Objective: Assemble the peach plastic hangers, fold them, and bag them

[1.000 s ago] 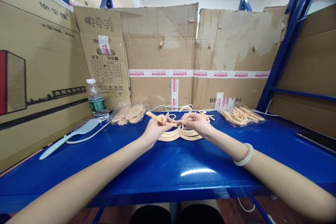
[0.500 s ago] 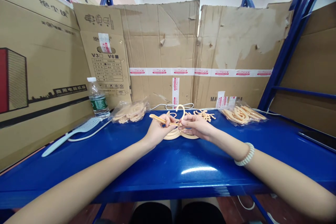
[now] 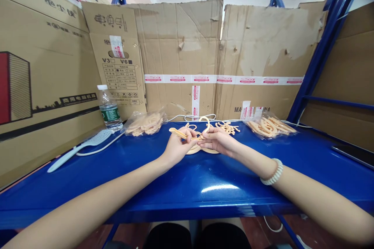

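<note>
Close together above the blue shelf, both hands work at beige plastic hanger parts. My left hand (image 3: 179,146) is closed on a flat hanger arm (image 3: 176,133), whose wide end sticks out to the left. Between the fingertips of my right hand (image 3: 220,141) is the base of a hanger hook (image 3: 208,125), its curve pointing up. Hook and arm meet at the fingertips; whether they are joined is hidden. Under the hands lie curved hanger pieces (image 3: 209,151), partly covered. Behind the right hand is a pile of loose hooks (image 3: 229,127).
Clear bags of beige hanger parts lie at the left (image 3: 146,123) and right (image 3: 269,126). Further left are a water bottle (image 3: 110,113) and a pale blue hairbrush (image 3: 82,148). A dark phone-like slab (image 3: 355,155) rests at the right. Cardboard (image 3: 181,54) walls the back.
The hook has shifted slightly right and tilted a little. The hanger arm and my left hand have also moved slightly right. Both hands keep their grip.
</note>
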Motion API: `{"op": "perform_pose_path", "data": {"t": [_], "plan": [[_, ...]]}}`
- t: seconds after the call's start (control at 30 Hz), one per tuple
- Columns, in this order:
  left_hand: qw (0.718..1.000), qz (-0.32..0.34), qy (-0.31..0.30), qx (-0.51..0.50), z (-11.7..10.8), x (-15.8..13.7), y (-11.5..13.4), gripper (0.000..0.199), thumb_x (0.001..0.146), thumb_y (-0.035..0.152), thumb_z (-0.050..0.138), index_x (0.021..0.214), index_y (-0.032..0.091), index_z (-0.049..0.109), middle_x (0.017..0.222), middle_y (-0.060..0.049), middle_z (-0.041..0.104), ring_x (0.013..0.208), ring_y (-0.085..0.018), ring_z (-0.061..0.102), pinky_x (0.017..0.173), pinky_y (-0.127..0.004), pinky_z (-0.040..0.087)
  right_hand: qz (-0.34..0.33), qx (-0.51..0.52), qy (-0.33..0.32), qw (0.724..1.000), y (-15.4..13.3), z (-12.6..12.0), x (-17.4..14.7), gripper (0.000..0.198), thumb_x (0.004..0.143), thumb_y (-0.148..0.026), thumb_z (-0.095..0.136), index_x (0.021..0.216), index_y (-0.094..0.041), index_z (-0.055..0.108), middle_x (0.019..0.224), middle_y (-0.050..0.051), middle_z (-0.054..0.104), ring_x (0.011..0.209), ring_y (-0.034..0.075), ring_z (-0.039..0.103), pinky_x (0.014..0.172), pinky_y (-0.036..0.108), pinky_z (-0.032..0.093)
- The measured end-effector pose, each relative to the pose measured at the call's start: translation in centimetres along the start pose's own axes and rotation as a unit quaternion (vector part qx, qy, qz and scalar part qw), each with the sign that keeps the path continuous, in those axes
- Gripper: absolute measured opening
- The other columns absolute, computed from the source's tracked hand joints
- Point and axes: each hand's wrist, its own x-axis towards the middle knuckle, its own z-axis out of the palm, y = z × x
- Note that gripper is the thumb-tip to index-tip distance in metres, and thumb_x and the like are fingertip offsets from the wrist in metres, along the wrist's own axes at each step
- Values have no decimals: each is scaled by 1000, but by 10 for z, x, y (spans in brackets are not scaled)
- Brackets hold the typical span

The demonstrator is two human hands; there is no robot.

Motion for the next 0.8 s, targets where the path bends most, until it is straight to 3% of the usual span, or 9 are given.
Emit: {"op": "perform_pose_path", "data": {"t": [0.33, 0.63, 0.8], "plan": [[1000, 10, 10, 13, 0, 0, -1, 29, 72, 20, 67, 56, 19, 42, 81, -5, 59, 83, -21, 59, 77, -35, 48, 4, 5, -16, 1000, -1, -2, 0, 13, 76, -7, 68, 70, -13, 58, 68, 6, 70, 69, 17, 72, 69, 26, 58], [1000, 3, 18, 9, 0, 1, -2, 30, 72, 22, 67, 57, 19, 41, 81, -4, 57, 82, -19, 59, 72, -32, 50, 8, 5, -23, 1000, -1, -4, 0, 12, 72, -6, 70, 70, -13, 61, 70, 6, 70, 70, 17, 72, 80, 32, 57], [1000, 16, 10, 16, 0, 0, -1, 29, 72, 21, 67, 56, 19, 42, 80, -4, 58, 82, -19, 59, 77, -33, 48, 3, -7, -25, 1000, -1, -5, 1, 13, 70, -8, 73, 70, -12, 61, 68, 5, 69, 68, 16, 71, 80, 31, 57]]}}
